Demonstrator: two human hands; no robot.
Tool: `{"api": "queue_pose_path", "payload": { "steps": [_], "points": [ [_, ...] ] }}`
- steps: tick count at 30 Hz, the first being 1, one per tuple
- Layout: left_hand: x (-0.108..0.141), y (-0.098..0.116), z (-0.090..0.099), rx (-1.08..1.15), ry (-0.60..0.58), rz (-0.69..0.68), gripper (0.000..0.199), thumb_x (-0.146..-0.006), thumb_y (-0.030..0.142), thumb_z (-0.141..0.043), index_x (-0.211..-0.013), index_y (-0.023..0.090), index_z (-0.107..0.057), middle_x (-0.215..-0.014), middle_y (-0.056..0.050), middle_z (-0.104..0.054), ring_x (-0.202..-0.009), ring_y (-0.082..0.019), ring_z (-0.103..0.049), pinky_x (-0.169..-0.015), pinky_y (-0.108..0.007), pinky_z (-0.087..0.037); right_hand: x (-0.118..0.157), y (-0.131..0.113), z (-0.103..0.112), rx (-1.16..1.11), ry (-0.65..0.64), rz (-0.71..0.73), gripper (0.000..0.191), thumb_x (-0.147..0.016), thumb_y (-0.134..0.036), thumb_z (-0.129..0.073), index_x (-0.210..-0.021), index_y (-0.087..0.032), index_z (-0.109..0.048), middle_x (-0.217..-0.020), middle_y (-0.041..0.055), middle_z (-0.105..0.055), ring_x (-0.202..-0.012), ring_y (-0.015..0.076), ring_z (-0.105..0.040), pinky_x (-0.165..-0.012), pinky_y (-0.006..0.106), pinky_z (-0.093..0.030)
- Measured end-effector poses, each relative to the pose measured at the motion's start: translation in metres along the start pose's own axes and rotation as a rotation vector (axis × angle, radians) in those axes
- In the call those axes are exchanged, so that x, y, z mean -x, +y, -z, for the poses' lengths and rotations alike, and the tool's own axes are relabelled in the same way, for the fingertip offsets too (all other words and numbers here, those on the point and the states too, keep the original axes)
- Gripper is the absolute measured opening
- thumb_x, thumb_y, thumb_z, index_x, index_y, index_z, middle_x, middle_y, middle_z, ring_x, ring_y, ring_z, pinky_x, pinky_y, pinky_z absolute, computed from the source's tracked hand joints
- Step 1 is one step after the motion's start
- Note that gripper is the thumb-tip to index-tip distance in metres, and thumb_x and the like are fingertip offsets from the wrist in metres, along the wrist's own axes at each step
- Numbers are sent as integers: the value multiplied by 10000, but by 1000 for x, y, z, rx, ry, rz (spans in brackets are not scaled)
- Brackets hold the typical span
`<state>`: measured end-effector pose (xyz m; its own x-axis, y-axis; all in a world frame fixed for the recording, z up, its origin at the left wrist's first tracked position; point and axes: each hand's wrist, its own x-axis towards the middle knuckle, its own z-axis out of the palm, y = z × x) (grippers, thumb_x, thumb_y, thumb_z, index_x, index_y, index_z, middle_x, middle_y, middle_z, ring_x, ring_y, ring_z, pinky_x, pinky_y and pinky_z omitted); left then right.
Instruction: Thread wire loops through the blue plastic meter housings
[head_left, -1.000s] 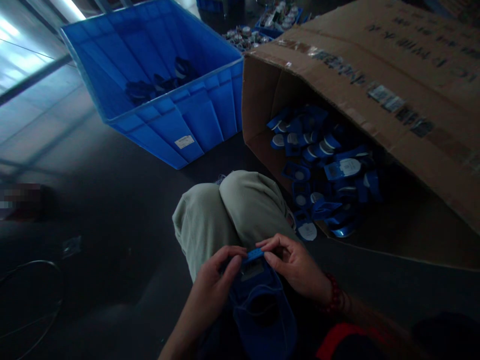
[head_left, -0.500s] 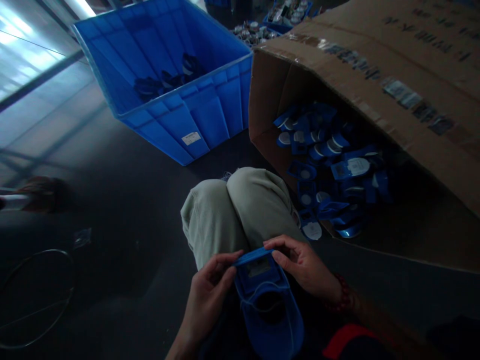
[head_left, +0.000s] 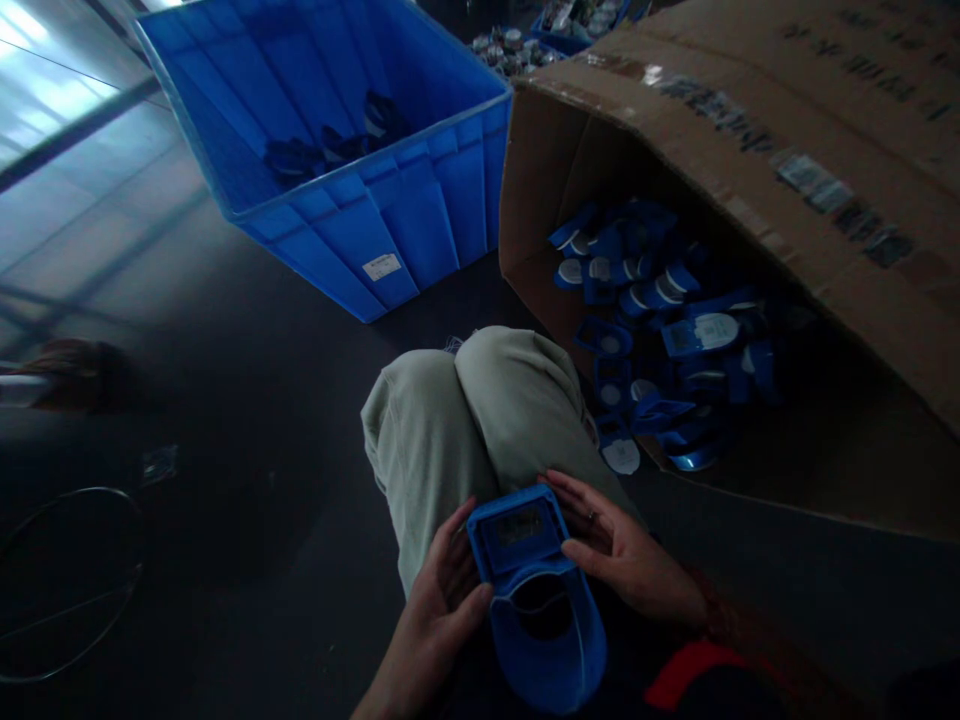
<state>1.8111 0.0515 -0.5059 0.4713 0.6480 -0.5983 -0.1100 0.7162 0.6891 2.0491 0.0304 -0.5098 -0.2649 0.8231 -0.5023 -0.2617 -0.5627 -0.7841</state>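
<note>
Head view: both hands grip one blue plastic housing over the lap — left hand curled around its left edge, thumb on top. Right hand clasps its right edge, fingers half bent.

The blue plastic cover lies face up near the bottom centre, against the knee: a rectangular window at its far end, a round opening nearer.
</note>
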Motion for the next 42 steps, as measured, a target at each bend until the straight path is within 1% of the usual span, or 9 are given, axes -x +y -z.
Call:
{"api": "queue_pose_path", "payload": {
  "steps": [6, 11, 16, 21, 26, 31, 34, 37, 42],
  "points": [
    [1, 3, -7, -20, 36, -5, 751, -824, 346, -663, -1436, 257, -237, -1497, -139, -369, -1363, -295, -367, -1149, -474, -288, 5, -2, -2, -19, -2, -50, 577, -843, -391, -651, -1344, -251, -400, -1430, 120, -462, -1331, 242, -434, -1113, 456, -366],
    [-1, 6, -18, -86, 91, -2, 887, -791, 388, -690, -1460, 214, -134, -1416, -183, -467, -1276, -325, -479, -1091, -505, -369, 6, -2, -8, 0, -27, -13, 508, -903, -385, -567, -1372, -297, -391, -1450, 74, -443, -1353, 224, -403, -1123, 444, -352],
    [-8, 6, -25, -168, 121, -37, 919, -784, 388, -691, -1457, 191, -97, -1329, -165, -545, -1171, -293, -573, -1046, -472, -430, 6, 0, -14, -1, 13, -21, 520, -881, -401, -594, -1345, -253, -414, -1402, 111, -492, -1301, 250, -470, -1079, 456, -408],
    [-8, 3, -27, -217, 149, -47, 930, -772, 374, -697, -1459, 210, -92, -1312, -142, -558, -1130, -280, -602, -1023, -467, -459, 3, -1, -19, 158, 31, -32, 581, -821, -364, -679, -1321, -232, -413, -1337, 108, -550, -1240, 258, -527, -1062, 462, -420],
    [-3, 0, -32, -261, 233, -101, 915, -744, 355, -715, -1461, 239, -158, -1367, -134, -512, -1151, -288, -589, -1023, -467, -466, 3, -6, -25, 312, 94, -31, 524, -800, -278, -661, -1272, -212, -443, -1262, 104, -590, -1194, 262, -552, -1038, 463, -438],
    [-1, 0, -31, -295, 203, -122, 877, -772, 386, -694, -1462, 270, -166, -1453, -104, -430, -1254, -271, -507, -1040, -411, -459, 6, 0, -25, 375, 122, -2, 563, -794, -250, -658, -1299, -233, -411, -1261, 91, -577, -1188, 252, -546, -1044, 455, -425],
    [-2, 3, -33, -333, 201, -102, 882, -777, 398, -692, -1460, 263, -151, -1408, -101, -479, -1211, -256, -544, -1028, -403, -467, 9, 3, -23, 334, 84, 20, 584, -803, -279, -655, -1321, -246, -387, -1253, 88, -577, -1164, 253, -563, -1012, 442, -453],
    [-3, 5, -37, -345, 217, -106, 886, -771, 389, -698, -1457, 256, -153, -1369, -98, -517, -1173, -252, -573, -1000, -393, -490, 10, -1, -25, 368, 129, -6, 624, -752, -296, -714, -1295, -239, -413, -1210, 92, -596, -1129, 275, -578, -989, 454, -461],
    [-4, 3, -36, -339, 174, -112, 898, -787, 398, -675, -1468, 232, -114, -1417, -135, -463, -1232, -277, -527, -1049, -430, -447, 7, -5, -29, 316, 176, -20, 550, -749, -254, -706, -1226, -229, -433, -1218, 93, -584, -1127, 260, -572, -994, 453, -448]
  ]
}}
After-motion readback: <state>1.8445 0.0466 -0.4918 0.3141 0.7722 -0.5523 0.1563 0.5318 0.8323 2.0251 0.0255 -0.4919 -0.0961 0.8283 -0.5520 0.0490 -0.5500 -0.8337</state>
